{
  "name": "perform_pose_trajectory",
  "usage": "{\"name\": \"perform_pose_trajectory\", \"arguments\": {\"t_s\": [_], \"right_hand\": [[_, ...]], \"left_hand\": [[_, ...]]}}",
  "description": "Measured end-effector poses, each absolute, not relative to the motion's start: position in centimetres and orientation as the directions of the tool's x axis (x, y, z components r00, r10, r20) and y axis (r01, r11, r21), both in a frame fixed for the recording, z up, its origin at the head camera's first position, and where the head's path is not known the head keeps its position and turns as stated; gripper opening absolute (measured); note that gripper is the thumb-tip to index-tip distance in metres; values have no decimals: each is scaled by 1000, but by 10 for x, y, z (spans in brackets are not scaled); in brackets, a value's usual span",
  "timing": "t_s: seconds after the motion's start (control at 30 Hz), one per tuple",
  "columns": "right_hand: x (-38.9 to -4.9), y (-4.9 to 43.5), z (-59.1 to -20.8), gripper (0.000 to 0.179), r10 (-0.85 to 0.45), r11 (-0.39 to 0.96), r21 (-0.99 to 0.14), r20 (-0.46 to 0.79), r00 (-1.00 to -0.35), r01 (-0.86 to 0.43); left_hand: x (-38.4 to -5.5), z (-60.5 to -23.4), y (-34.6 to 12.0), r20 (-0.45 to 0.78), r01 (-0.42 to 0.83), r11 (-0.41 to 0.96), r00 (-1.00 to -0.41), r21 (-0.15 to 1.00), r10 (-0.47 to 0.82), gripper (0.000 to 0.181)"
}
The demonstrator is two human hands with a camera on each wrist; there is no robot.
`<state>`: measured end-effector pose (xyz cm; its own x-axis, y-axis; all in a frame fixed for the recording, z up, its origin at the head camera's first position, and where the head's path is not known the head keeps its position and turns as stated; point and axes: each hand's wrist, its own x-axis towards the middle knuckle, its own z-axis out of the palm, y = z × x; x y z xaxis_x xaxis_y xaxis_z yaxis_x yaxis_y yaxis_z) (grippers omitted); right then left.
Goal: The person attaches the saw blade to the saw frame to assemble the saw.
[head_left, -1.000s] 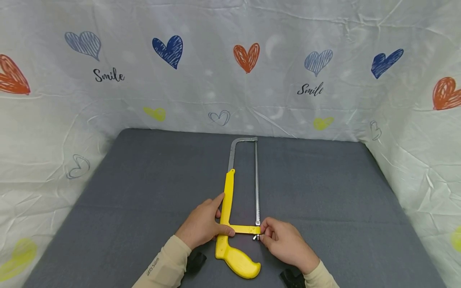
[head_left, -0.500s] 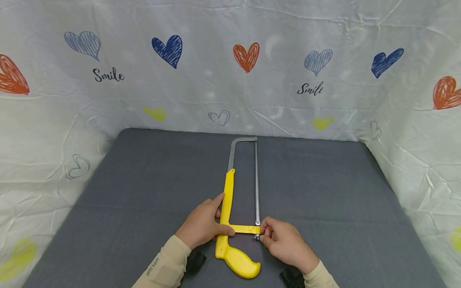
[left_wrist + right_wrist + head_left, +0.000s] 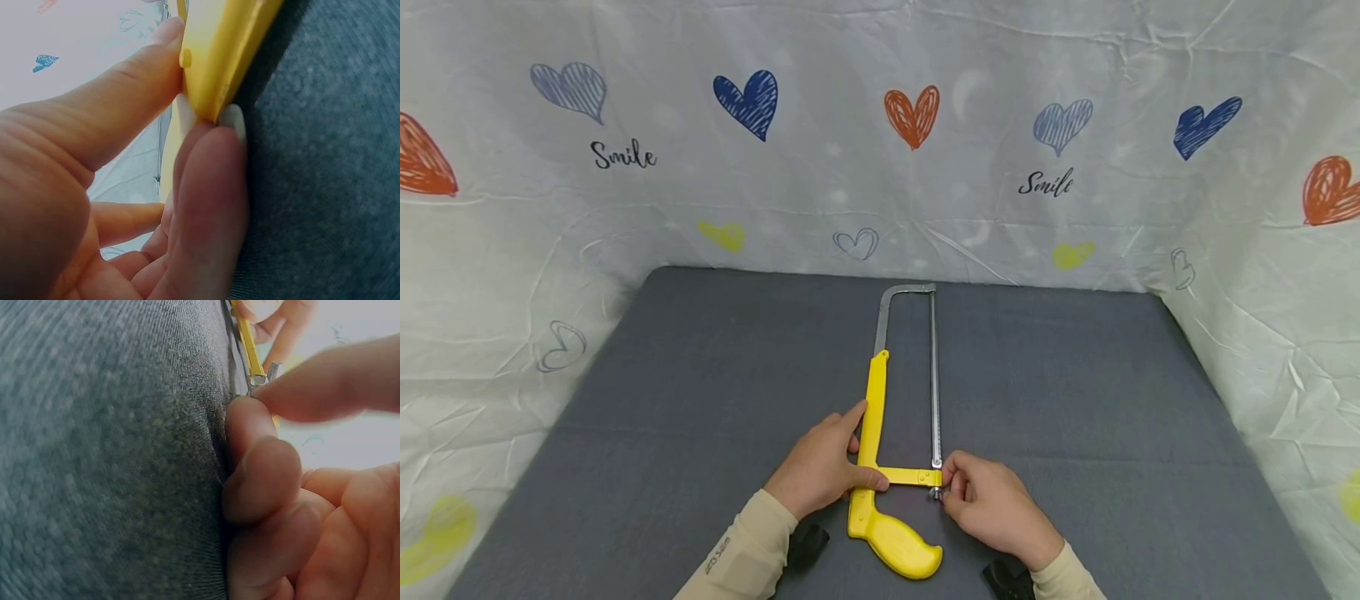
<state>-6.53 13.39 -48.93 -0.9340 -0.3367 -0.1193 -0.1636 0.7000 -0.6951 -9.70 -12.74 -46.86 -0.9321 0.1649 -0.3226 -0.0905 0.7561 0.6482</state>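
A hacksaw (image 3: 872, 404) with a yellow handle and a silver front bow lies on the grey cloth, its grip towards me. Its blade (image 3: 935, 383) runs along the right side, from the bow's far end to the yellow crosspiece. My left hand (image 3: 820, 462) holds the yellow frame where the crosspiece joins it; in the left wrist view, thumb and fingers pinch the yellow edge (image 3: 219, 50). At the blade's near end, my right hand (image 3: 992, 504) pinches a small metal wing nut (image 3: 935, 493) between thumb and index finger. One wing (image 3: 274, 370) sticks out past the fingertips in the right wrist view.
Grey cloth (image 3: 700, 358) covers the table. A white curtain (image 3: 820, 183) printed with hearts and "Smile" hangs behind it and down both sides. Black wrist gear (image 3: 808, 546) shows beneath each forearm.
The wing nut has turned a little between my right fingertips; its wings point differently. Both hands and the hacksaw keep their places.
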Motion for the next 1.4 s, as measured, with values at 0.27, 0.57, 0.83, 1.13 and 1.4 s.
{"name": "perform_pose_trajectory", "arguments": {"t_s": [0.27,0.57,0.83,1.13,1.4], "right_hand": [[-64,131,-488,35,-299,696,-713,-179,-937,-86],[-65,129,-489,30,-294,707,-699,-156,-943,-105],[-66,131,-490,23,-312,703,-697,-126,-942,-140],[-66,132,-489,19,-319,705,-691,-113,-941,-156],[-65,133,-488,19,-339,704,-689,-112,-934,-173]], "left_hand": [[-96,-468,-127,-329,-97,768,-932,634,154,119],[-97,-467,-127,-323,-93,771,-934,630,152,119],[-96,-467,-128,-313,-85,762,-936,642,160,120],[-96,-467,-127,-326,-94,762,-932,640,160,119],[-97,-468,-127,-327,-96,764,-932,638,156,120]]}}
